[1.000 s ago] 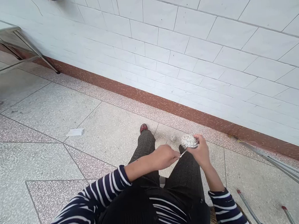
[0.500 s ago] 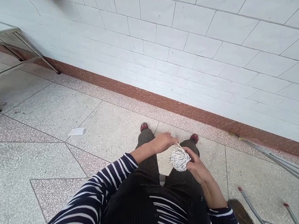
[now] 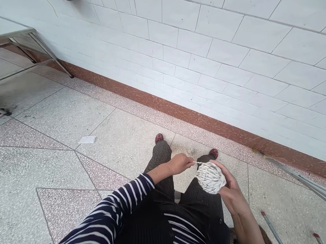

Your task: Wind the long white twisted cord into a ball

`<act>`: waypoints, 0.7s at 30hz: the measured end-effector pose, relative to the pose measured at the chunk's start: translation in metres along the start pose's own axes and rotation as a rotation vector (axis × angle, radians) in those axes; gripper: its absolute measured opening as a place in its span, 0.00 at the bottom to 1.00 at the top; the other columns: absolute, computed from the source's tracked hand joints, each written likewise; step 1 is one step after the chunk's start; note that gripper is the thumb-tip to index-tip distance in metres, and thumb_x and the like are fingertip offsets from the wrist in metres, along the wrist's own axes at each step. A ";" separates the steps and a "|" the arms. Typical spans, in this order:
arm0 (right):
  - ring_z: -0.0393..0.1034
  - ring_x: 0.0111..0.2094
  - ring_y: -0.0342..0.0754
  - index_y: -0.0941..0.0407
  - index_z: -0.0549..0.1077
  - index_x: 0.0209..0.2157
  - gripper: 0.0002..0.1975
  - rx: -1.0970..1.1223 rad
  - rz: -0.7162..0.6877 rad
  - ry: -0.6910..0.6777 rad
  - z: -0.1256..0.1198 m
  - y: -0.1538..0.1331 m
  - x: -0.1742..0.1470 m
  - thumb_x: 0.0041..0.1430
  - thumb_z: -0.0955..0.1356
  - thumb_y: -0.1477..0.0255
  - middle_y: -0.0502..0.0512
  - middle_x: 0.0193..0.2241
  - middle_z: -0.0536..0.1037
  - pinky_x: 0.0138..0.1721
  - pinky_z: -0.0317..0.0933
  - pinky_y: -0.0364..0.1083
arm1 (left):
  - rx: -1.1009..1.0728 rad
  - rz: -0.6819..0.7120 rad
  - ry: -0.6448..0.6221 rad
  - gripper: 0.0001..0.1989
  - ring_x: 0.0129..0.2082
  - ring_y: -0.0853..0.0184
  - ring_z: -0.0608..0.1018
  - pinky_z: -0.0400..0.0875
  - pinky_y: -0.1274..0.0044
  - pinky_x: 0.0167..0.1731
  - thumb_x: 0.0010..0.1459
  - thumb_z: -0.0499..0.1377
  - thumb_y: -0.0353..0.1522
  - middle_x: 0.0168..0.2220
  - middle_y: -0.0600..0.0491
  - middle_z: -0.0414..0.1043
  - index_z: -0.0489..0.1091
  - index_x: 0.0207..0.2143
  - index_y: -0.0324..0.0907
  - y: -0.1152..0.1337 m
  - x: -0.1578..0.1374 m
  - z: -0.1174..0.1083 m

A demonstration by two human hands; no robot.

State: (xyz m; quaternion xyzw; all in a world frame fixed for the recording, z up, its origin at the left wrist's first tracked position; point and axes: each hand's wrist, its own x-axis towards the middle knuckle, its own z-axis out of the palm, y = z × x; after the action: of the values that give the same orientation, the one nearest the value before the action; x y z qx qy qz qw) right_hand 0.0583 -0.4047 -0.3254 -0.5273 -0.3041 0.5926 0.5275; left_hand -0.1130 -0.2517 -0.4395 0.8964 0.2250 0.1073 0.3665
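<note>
My right hand [image 3: 231,192] grips the edge of a round knitted piece [image 3: 211,177], white with dark flecks. The thumb is at its lower right and the fingers are behind its far edge. My left hand [image 3: 181,163] is closed in a pinch on a thin strand of yarn [image 3: 198,163], which runs taut to the top of the knitted piece. Between my shoes on the floor lies a small flecked ball [image 3: 191,150], perhaps of the same yarn. No hook or needle can be made out.
A tiled wall [image 3: 203,62] with a red-brown skirting [image 3: 138,97] runs ahead. A metal-legged table [image 3: 53,51] stands at left. White paper [image 3: 87,139] lies on the floor. Metal poles [image 3: 299,177] and stool legs [image 3: 271,226] are at right.
My right hand has moved right and turned, so the knitted piece shows its broad face. The strand between the hands is longer and pulled straighter. The view has shifted slightly.
</note>
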 end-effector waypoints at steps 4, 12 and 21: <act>0.68 0.53 0.61 0.47 0.71 0.55 0.36 0.010 -0.099 0.121 -0.014 -0.023 -0.010 0.40 0.75 0.73 0.56 0.55 0.73 0.49 0.64 0.54 | 0.064 -0.097 -0.096 0.11 0.31 0.68 0.76 0.63 0.80 0.33 0.67 0.54 0.32 0.28 0.54 0.76 0.73 0.33 0.40 -0.005 -0.016 0.013; 0.65 0.52 0.59 0.52 0.68 0.53 0.33 -0.643 -0.314 0.556 -0.018 -0.017 0.046 0.44 0.76 0.65 0.56 0.51 0.70 0.54 0.60 0.58 | 0.200 0.200 -0.001 0.12 0.31 0.68 0.75 0.62 0.72 0.54 0.67 0.53 0.32 0.28 0.53 0.75 0.70 0.30 0.41 0.042 -0.046 0.006; 0.71 0.48 0.54 0.57 0.70 0.53 0.18 -0.379 -0.092 0.082 0.017 0.042 0.029 0.65 0.68 0.64 0.58 0.53 0.72 0.46 0.70 0.55 | 0.314 0.223 0.110 0.12 0.37 0.65 0.76 0.58 0.68 0.60 0.68 0.51 0.30 0.30 0.51 0.75 0.74 0.36 0.41 0.043 -0.043 -0.028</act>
State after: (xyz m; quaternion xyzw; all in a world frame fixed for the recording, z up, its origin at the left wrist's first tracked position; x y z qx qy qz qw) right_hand 0.0324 -0.3845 -0.3684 -0.6266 -0.4122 0.4780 0.4571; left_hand -0.1463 -0.2823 -0.3909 0.9546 0.1579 0.1599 0.1954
